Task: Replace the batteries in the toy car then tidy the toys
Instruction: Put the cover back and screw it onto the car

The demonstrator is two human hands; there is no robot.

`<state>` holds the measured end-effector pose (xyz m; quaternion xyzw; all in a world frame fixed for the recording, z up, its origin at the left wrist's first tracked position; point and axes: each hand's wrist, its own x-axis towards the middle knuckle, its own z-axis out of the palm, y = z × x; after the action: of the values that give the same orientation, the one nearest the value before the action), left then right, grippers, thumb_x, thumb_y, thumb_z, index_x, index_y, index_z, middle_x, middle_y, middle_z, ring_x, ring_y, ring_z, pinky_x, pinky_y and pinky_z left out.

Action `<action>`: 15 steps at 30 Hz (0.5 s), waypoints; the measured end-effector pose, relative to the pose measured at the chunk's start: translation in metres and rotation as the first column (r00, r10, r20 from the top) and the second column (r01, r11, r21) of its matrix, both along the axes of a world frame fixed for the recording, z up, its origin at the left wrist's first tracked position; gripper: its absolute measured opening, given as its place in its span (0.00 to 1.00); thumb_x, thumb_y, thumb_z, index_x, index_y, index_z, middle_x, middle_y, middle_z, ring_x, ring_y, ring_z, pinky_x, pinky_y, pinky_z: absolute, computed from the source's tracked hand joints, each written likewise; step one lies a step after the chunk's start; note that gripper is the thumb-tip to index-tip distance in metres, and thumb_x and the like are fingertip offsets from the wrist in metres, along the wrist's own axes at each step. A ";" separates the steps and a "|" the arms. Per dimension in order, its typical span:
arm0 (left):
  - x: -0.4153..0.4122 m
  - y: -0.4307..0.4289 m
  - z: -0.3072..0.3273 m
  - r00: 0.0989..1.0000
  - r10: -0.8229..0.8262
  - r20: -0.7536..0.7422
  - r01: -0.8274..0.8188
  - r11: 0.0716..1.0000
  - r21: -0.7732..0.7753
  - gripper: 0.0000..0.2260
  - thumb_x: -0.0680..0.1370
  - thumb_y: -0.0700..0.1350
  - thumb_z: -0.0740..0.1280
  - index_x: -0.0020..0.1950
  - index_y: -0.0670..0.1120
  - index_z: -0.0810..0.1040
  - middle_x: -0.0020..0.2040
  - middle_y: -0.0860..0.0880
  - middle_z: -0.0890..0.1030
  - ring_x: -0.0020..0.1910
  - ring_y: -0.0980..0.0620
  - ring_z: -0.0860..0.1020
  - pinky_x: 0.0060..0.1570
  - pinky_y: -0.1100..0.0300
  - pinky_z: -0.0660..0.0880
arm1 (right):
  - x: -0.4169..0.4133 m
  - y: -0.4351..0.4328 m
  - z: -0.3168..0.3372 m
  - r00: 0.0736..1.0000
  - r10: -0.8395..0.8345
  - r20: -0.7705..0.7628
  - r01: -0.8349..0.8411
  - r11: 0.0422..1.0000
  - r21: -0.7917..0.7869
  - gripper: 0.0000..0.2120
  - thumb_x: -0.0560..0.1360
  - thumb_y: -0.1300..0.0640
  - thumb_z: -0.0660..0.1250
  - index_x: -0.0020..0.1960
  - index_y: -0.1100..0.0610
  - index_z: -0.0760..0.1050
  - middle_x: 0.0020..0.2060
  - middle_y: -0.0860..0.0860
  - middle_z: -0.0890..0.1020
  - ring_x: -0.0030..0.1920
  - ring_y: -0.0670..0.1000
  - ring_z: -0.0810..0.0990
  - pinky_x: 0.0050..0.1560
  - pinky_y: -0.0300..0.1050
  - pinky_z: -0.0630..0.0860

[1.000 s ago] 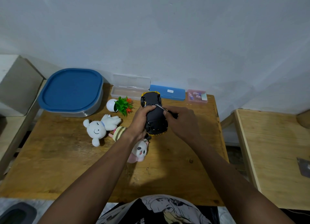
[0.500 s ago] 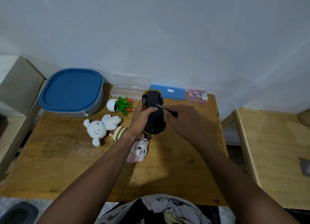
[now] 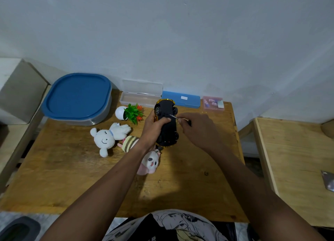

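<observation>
The toy car (image 3: pixel 168 125) is black underneath with a yellow body, held upside down above the table's middle. My left hand (image 3: pixel 153 128) grips it from the left side. My right hand (image 3: pixel 197 128) holds a thin screwdriver (image 3: pixel 173 116) whose metal tip touches the car's underside near the far wheels. A white plush rabbit (image 3: pixel 108 137) lies left of the car. A striped plush (image 3: pixel 129 142) and a pink-and-white plush (image 3: pixel 151 163) lie partly under my left forearm. A small pink box of batteries (image 3: pixel 213 103) sits at the back right.
A large blue-lidded container (image 3: pixel 76 98) stands at the back left. An open clear case (image 3: pixel 141 94) and a blue case (image 3: pixel 181 100) line the wall. A small white pot with a green plant (image 3: pixel 131 112) lies beside them. The wooden table (image 3: pixel 72 177) has a second table (image 3: pixel 296 168) to its right.
The car has been lifted and tilted further away from me. My right hand has drawn back slightly to the right, with the screwdriver tip still against the underside.
</observation>
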<state>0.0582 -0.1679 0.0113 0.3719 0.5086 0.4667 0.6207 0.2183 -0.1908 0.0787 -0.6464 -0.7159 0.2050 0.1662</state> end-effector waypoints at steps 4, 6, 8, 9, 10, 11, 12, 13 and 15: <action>-0.006 0.000 -0.004 1.000 0.021 -0.021 -0.021 1.000 0.013 0.15 0.75 0.39 0.70 0.62 0.49 0.78 0.55 0.42 0.83 0.54 0.41 0.82 0.55 0.45 0.81 | -0.007 0.006 0.004 0.999 0.036 0.004 -0.035 0.996 -0.084 0.07 0.80 0.49 0.63 0.55 0.48 0.78 0.37 0.43 0.79 0.39 0.46 0.80 0.45 0.47 0.80; -0.005 -0.001 -0.004 0.999 0.014 -0.034 -0.014 1.000 0.012 0.16 0.75 0.39 0.70 0.62 0.49 0.78 0.56 0.43 0.83 0.55 0.42 0.82 0.57 0.43 0.80 | -0.006 0.007 0.009 0.999 0.037 -0.020 -0.039 0.995 -0.092 0.04 0.76 0.53 0.68 0.50 0.49 0.74 0.38 0.43 0.77 0.41 0.47 0.80 0.45 0.46 0.80; -0.004 -0.002 -0.003 0.999 0.006 -0.050 -0.005 1.000 0.011 0.16 0.75 0.39 0.70 0.62 0.49 0.78 0.56 0.43 0.83 0.56 0.42 0.81 0.58 0.42 0.79 | -0.004 0.007 0.010 0.998 0.054 -0.018 -0.055 0.997 -0.059 0.07 0.74 0.57 0.70 0.46 0.49 0.73 0.39 0.44 0.76 0.42 0.48 0.80 0.45 0.45 0.80; -0.003 -0.002 -0.003 0.998 -0.003 -0.061 0.004 1.000 0.015 0.16 0.75 0.40 0.70 0.63 0.48 0.78 0.56 0.43 0.83 0.56 0.43 0.81 0.58 0.41 0.79 | -0.003 0.007 0.009 0.998 0.056 -0.011 -0.056 0.998 -0.034 0.08 0.73 0.59 0.70 0.45 0.49 0.73 0.38 0.44 0.76 0.42 0.47 0.80 0.45 0.45 0.80; -0.003 -0.002 -0.003 0.997 -0.014 -0.070 0.015 1.000 0.019 0.17 0.74 0.41 0.71 0.63 0.48 0.78 0.56 0.43 0.83 0.56 0.43 0.82 0.58 0.41 0.79 | -0.002 0.007 0.008 0.999 0.054 -0.009 -0.054 0.999 -0.006 0.08 0.73 0.59 0.71 0.44 0.49 0.73 0.38 0.44 0.77 0.41 0.46 0.79 0.46 0.46 0.80; -0.003 -0.002 -0.003 0.997 -0.020 -0.076 0.021 1.000 0.020 0.18 0.74 0.41 0.71 0.64 0.48 0.77 0.56 0.43 0.83 0.56 0.43 0.82 0.58 0.42 0.79 | -0.001 0.008 0.005 0.999 0.049 -0.011 -0.049 0.999 0.020 0.08 0.73 0.59 0.71 0.43 0.48 0.74 0.38 0.44 0.78 0.41 0.46 0.79 0.46 0.46 0.81; -0.003 -0.002 -0.002 0.996 -0.023 -0.081 0.024 1.000 0.018 0.18 0.75 0.40 0.71 0.64 0.47 0.77 0.56 0.43 0.83 0.56 0.43 0.82 0.58 0.42 0.79 | 0.000 0.008 0.003 0.999 0.041 -0.013 -0.040 0.998 0.044 0.06 0.73 0.58 0.72 0.43 0.49 0.76 0.38 0.45 0.79 0.41 0.45 0.79 0.47 0.46 0.81; -0.003 -0.002 -0.003 0.996 -0.022 -0.087 0.024 1.000 0.014 0.17 0.76 0.39 0.70 0.64 0.47 0.77 0.56 0.43 0.83 0.55 0.43 0.82 0.59 0.42 0.79 | 0.001 0.008 0.001 1.000 0.031 0.001 -0.031 0.997 0.065 0.03 0.73 0.57 0.72 0.44 0.50 0.79 0.38 0.45 0.81 0.40 0.45 0.79 0.47 0.47 0.81; -0.004 -0.002 -0.003 0.995 -0.022 -0.097 0.023 1.000 0.008 0.16 0.77 0.38 0.70 0.64 0.47 0.77 0.56 0.43 0.83 0.55 0.43 0.82 0.58 0.43 0.79 | 0.002 0.007 0.001 0.997 0.021 0.070 -0.028 0.994 0.110 0.04 0.75 0.51 0.70 0.47 0.51 0.82 0.38 0.46 0.83 0.39 0.45 0.79 0.44 0.46 0.80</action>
<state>0.0541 -0.1701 0.0083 0.4029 0.5316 0.4433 0.5988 0.2208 -0.1835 0.0795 -0.6340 -0.7393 0.1447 0.1746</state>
